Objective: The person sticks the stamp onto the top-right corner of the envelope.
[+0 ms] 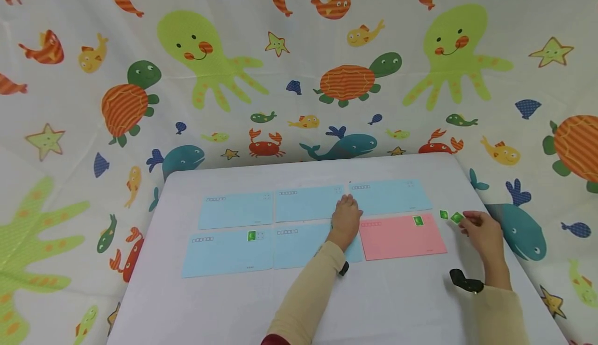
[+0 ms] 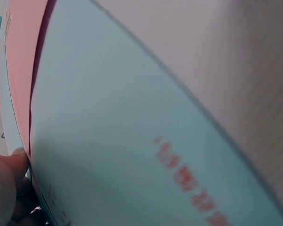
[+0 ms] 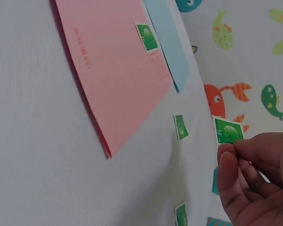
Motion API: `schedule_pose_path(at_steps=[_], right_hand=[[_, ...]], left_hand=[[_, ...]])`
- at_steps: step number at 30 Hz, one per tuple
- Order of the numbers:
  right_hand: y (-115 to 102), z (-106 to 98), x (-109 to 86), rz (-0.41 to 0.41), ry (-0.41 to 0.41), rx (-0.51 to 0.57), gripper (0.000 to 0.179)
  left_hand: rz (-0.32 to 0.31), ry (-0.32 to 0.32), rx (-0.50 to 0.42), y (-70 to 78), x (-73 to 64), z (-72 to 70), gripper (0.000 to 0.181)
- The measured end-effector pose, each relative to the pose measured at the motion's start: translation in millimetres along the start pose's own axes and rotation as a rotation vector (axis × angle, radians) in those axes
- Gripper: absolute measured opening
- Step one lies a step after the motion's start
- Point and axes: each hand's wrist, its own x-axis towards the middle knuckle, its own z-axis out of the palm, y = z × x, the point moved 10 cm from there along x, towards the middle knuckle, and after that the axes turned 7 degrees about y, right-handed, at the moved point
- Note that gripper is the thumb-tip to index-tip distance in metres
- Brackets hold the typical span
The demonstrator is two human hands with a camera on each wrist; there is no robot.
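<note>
My right hand pinches a green stamp by one corner, between thumb and fingertips, raised at the table's right side. Two other green stamps lie beyond the pink envelope: one stamp nearer it, another stamp cut off by the frame's bottom. The pink envelope bears a stamp near its top right corner. My left hand rests on the envelopes at mid table, over the top right of the lower middle blue envelope, beside the pink one. Its fingertips reach the upper row.
Other blue envelopes lie in two rows: upper left, upper middle, upper right and lower left. The lower left one carries a green stamp. A sea-animal printed curtain hangs behind the white table.
</note>
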Motion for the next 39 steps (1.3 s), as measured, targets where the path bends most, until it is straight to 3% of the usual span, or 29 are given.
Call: schedule_pose_path(at_steps=[12,22,32,39], right_hand=[[-34,13,0.4,-0.093,0.001,0.112,0.043],[-54,24,2.4,-0.17,-0.022,0.082,0.043],[-63,37,9.0,-0.133,-0.088,0.103,0.044],[-69,44,15.2,-0.149,-0.09,0.096,0.042]], left_hand=[[0.005,0.017,0.01,0.5,0.9,1.8,0.05],[-0.004,0.021,0.009,3.1,-2.7,-1.6,0.05],[-0.024,-0.026,-0.002,2.1,-3.9,-0.9,0.052],[-0.04,-0.015,-0.019,1.2,-3.2,-1.8,0.051]])
